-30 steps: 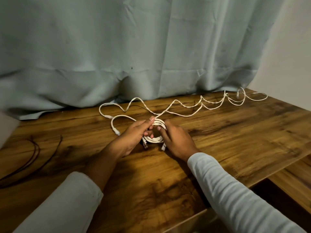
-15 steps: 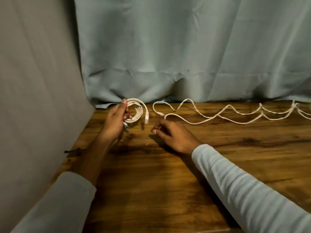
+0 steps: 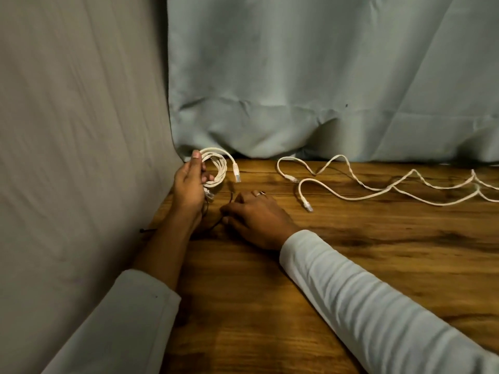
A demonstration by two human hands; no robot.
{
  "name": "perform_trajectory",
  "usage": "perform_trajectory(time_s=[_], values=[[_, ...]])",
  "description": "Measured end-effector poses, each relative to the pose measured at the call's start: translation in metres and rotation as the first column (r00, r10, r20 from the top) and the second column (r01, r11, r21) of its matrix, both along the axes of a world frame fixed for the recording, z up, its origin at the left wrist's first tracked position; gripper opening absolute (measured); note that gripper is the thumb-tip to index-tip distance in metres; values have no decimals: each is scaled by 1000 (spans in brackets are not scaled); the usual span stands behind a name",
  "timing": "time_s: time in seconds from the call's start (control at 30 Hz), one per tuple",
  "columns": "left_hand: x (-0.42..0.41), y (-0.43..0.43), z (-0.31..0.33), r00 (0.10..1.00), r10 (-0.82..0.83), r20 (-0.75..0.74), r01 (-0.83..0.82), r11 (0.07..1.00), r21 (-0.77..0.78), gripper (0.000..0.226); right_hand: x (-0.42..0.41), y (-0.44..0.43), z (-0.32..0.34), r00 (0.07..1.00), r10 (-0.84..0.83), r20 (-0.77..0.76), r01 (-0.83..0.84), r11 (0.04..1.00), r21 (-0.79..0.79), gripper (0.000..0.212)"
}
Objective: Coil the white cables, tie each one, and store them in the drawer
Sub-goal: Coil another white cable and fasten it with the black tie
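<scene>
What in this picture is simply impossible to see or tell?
Head view:
- Loose white cable runs off the right edge, far end unseen.
- Right hand: its own fingers hide whether it grips the thin dark tie.
- Coiled cable sits partly behind the left hand holding it.
- Drawer lies outside the frame.

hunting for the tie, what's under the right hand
A thin dark strand runs out from under the right hand on the wooden table; the hand covers the rest, including any grip.

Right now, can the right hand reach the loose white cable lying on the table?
Probably yes: the loose cable ends with its plug just beside the right hand, with only bare table between them.
</scene>
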State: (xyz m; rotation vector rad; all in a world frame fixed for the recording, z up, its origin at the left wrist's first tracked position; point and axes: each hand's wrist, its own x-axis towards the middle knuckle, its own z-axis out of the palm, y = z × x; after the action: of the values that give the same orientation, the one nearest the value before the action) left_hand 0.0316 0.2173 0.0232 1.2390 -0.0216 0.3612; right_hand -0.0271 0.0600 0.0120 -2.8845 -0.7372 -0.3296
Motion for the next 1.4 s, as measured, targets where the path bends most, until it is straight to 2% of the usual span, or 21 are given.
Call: perform_trajectory(time_s=[0.23, 0.4, 0.6, 0.7, 0.83, 1.03, 1.2, 1.4], values=[[3, -4, -5, 1000, -13, 0, 13, 999, 46, 37, -6, -27, -1, 1000, -21, 15, 20, 998, 66, 30], [-10, -23, -2, 999, -39, 31, 34, 989, 143, 35, -24, -61, 3, 982, -186, -23, 187, 972, 142, 13], [-36, -60, -8, 982, -186, -23, 186, 956, 225, 38, -47, -99, 7, 912, -387, -138, 410, 873, 264, 11], [-44, -74, -17, 951, -307, -27, 298, 897, 326, 37, -56, -109, 5, 891, -429, -148, 454, 842, 291, 15], [-42, -75, -22, 936, -350, -43, 340, 865, 368, 36, -63, -120, 7, 845, -512, -150, 534, 812, 235, 15], [-41, -71, -17, 938, -345, -36, 326, 842, 430, 38, -78, -142, 17, 822, -535, -196, 566, 804, 183, 21], [-48, -90, -2, 939, -342, 24, 310, 879, 361, 37, -82, -144, 19, 820, -555, -141, 569, 815, 105, 20], [-54, -125, -2, 912, -409, 24, 376, 858, 351, 37, -88, -147, 18, 818, -566, -104, 570, 822, 10, 22]])
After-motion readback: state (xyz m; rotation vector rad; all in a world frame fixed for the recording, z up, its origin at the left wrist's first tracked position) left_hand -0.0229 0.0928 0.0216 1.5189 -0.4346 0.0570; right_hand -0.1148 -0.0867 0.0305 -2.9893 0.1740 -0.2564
